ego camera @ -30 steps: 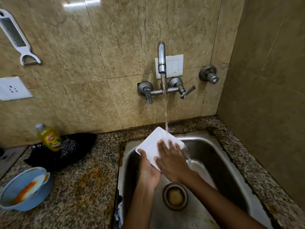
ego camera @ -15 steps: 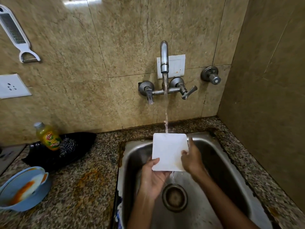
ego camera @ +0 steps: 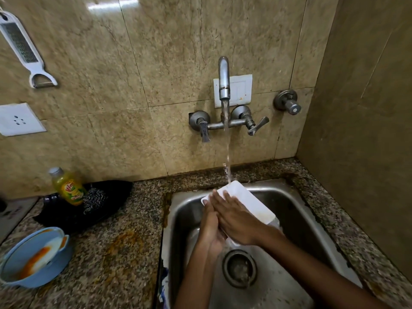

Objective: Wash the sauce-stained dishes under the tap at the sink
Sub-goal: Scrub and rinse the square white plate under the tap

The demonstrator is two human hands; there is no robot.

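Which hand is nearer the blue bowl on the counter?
Left. The left hand holds the white dish from beneath, on the side toward the blue bowl; the right hand lies flat on the dish, farther away.

Both forearms are bare to the frame edge, with no sleeves, rings or watch showing.

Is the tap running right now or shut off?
Running. A stream of water falls from the tap spout onto the top edge of the white plate held over the sink.
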